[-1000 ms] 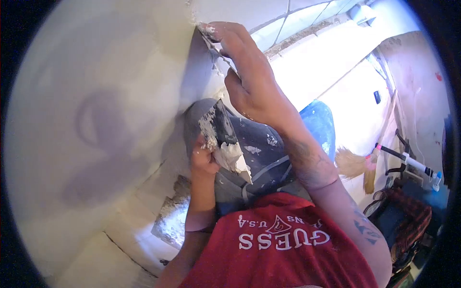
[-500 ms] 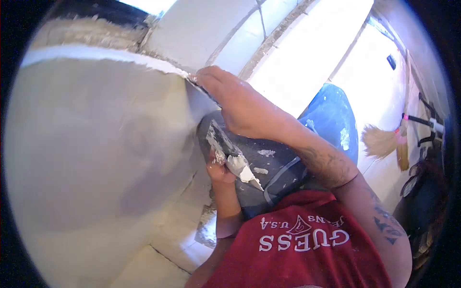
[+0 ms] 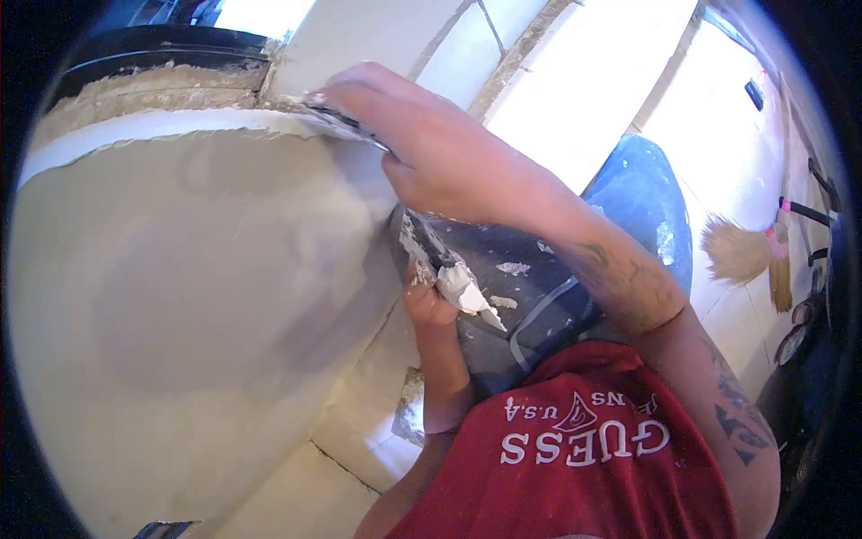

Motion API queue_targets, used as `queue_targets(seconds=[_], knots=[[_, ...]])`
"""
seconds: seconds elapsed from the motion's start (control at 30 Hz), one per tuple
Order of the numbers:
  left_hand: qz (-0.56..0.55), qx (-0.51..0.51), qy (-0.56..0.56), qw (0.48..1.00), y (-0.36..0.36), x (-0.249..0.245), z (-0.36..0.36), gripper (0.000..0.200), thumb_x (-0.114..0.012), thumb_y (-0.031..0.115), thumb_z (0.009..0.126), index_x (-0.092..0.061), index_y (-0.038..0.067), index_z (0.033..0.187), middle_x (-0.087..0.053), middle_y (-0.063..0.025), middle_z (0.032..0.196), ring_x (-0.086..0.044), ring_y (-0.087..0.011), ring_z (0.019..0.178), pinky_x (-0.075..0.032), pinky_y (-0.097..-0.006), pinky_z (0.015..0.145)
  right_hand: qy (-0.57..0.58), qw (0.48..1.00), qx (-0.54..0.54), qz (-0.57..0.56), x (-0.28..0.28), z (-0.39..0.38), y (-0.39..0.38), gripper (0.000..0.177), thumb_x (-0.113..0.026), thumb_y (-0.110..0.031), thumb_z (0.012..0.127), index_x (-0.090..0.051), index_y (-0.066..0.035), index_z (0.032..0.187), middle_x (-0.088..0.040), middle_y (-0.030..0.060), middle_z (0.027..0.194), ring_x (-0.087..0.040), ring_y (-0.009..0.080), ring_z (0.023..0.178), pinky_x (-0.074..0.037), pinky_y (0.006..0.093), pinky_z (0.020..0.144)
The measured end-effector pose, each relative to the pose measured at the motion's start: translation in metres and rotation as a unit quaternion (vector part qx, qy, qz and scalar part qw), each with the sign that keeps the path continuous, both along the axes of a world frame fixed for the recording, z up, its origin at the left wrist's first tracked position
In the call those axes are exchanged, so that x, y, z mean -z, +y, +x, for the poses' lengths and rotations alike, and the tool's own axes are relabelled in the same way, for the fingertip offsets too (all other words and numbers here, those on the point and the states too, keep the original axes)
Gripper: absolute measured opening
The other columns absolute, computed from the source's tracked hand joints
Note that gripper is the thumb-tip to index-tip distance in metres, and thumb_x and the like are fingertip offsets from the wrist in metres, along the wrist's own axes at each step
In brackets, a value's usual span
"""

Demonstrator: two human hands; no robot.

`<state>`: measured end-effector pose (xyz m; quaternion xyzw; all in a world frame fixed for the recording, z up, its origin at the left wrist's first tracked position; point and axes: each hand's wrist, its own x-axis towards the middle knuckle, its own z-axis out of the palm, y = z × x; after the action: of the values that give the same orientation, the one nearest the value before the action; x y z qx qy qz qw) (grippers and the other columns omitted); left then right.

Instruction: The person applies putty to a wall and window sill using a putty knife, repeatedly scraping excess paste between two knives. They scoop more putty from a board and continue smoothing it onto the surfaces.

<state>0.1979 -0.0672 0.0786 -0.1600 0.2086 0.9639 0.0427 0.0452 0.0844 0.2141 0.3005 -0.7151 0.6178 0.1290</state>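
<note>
My right hand (image 3: 422, 144) is closed round a putty knife (image 3: 346, 124), its blade pressed along the upper edge of the wall where a white putty strip (image 3: 180, 124) runs. Putty smears mark the fingers. Lower down, my left hand (image 3: 429, 301) grips a second putty knife (image 3: 422, 238), which carries a thick lump of white putty (image 3: 461, 287). This hand is in front of my putty-spotted trousers (image 3: 489, 256); part of its fingers is hidden behind the tool.
A smooth grey-beige wall (image 3: 180, 296) fills the left side. Above it is a rough ledge (image 3: 153, 88) with a dark frame (image 3: 162, 49). Pale floor tiles (image 3: 575, 81) lie beyond my knees, and a straw broom (image 3: 736, 250) is at the right.
My right hand with its putty knife has moved up and left along the wall's edge. The left hand still holds the loaded knife; the whole view has shifted a little.
</note>
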Motion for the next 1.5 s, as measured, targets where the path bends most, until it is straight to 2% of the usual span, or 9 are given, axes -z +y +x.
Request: queue_targets(seconds=[0.57, 0.6, 0.67, 0.73, 0.8, 1.1, 1.3, 1.4, 1.5], knots=[[0.097, 0.098, 0.111, 0.984, -0.004, 0.004, -0.004, 0.041, -0.047, 0.020, 0.085, -0.043, 0.005, 0.124, -0.055, -0.0207, 0.096, -0.059, -0.0358, 0.079, -0.053, -0.0408, 0.064, -0.052, 0.990, -0.069, 0.107, 0.063, 0.013, 0.036, 0.058, -0.042, 0.010, 0.061, -0.041, 0.002, 0.119, -0.044, 0.0167, 0.115, -0.043, 0.0310, 0.110, -0.033, 0.0346, 0.097], [-0.146, 0.101, 0.107, 0.978, -0.004, 0.001, -0.004, 0.041, -0.046, 0.017, 0.085, -0.041, 0.006, 0.125, -0.052, -0.0195, 0.104, -0.055, -0.0356, 0.087, -0.049, -0.0424, 0.070, -0.050, 0.991, -0.077, 0.097, 0.068, 0.016, 0.047, 0.059, -0.043, 0.009, 0.062, -0.041, 0.002, 0.120, -0.045, 0.0161, 0.116, -0.044, 0.0292, 0.110, -0.032, 0.0334, 0.097], [-0.589, 0.085, 0.073, 0.801, -0.002, -0.003, 0.000, 0.042, -0.044, 0.011, 0.085, -0.038, 0.008, 0.127, -0.045, -0.0173, 0.118, -0.049, -0.0351, 0.103, -0.043, -0.0454, 0.082, -0.165, 0.984, -0.074, 0.012, 0.081, 0.030, 0.076, 0.058, -0.047, 0.005, 0.064, -0.041, 0.001, 0.121, -0.046, 0.0143, 0.118, -0.044, 0.0250, 0.111, -0.031, 0.0318, 0.097], [-0.533, 0.033, 0.001, 0.845, 0.018, -0.016, -0.001, 0.044, -0.046, 0.005, 0.082, -0.039, 0.008, 0.125, -0.042, -0.0169, 0.125, -0.045, -0.0354, 0.111, -0.040, -0.0456, 0.089, -0.254, 0.965, -0.060, -0.038, 0.082, 0.047, 0.103, 0.057, -0.050, 0.000, 0.065, -0.041, 0.001, 0.122, -0.047, 0.0127, 0.120, -0.044, 0.0216, 0.111, -0.030, 0.0309, 0.097], [-0.893, 0.009, 0.196, 0.404, 0.021, -0.029, 0.003, 0.052, -0.061, 0.006, 0.068, -0.049, 0.008, 0.119, -0.046, -0.0206, 0.120, -0.045, -0.0375, 0.109, -0.040, -0.0433, 0.089, -0.324, 0.944, -0.038, -0.056, 0.064, 0.076, 0.130, 0.056, -0.054, -0.004, 0.067, -0.042, 0.000, 0.121, -0.048, 0.0112, 0.121, -0.043, 0.0189, 0.112, -0.030, 0.0306, 0.097], [-0.931, 0.132, 0.133, 0.314, 0.071, -0.072, -0.039, 0.056, -0.068, 0.003, 0.054, -0.058, 0.009, 0.108, -0.054, -0.0177, 0.107, -0.050, -0.0307, 0.102, -0.039, -0.0356, 0.091, -0.060, 0.944, 0.018, 0.323, 0.022, 0.121, 0.160, 0.052, -0.043, 0.010, 0.065, -0.049, -0.006, 0.114, -0.050, 0.0150, 0.116, -0.045, 0.0323, 0.110, -0.036, 0.0374, 0.095], [-0.863, 0.070, 0.158, 0.474, 0.064, -0.066, -0.029, 0.033, -0.065, 0.000, 0.059, -0.064, 0.000, 0.092, -0.058, -0.0124, 0.097, -0.054, -0.0192, 0.096, -0.045, -0.0334, 0.081, -0.123, 0.974, 0.052, 0.181, 0.012, 0.116, 0.175, 0.051, -0.042, 0.010, 0.065, -0.050, -0.005, 0.113, -0.051, 0.0151, 0.113, -0.047, 0.0305, 0.108, -0.037, 0.0350, 0.093], [-0.450, 0.055, 0.009, 0.891, 0.066, -0.048, -0.027, 0.029, -0.057, -0.002, 0.069, -0.057, -0.001, 0.098, -0.057, -0.0142, 0.102, -0.056, -0.0227, 0.093, -0.046, -0.0344, 0.081, -0.103, 0.977, 0.062, 0.177, 0.025, 0.107, 0.186, 0.050, -0.042, 0.009, 0.064, -0.050, -0.003, 0.112, -0.051, 0.0155, 0.111, -0.048, 0.0302, 0.107, -0.035, 0.0349, 0.094], [-0.201, 0.049, -0.037, 0.978, 0.072, -0.059, -0.029, 0.026, -0.047, -0.003, 0.078, -0.049, -0.002, 0.104, -0.056, -0.0144, 0.102, -0.057, -0.0241, 0.092, -0.047, -0.0360, 0.081, -0.051, 0.972, -0.007, 0.230, 0.015, 0.107, 0.173, 0.050, -0.043, 0.007, 0.063, -0.049, -0.002, 0.112, -0.051, 0.0167, 0.111, -0.047, 0.0305, 0.108, -0.034, 0.0346, 0.094]])
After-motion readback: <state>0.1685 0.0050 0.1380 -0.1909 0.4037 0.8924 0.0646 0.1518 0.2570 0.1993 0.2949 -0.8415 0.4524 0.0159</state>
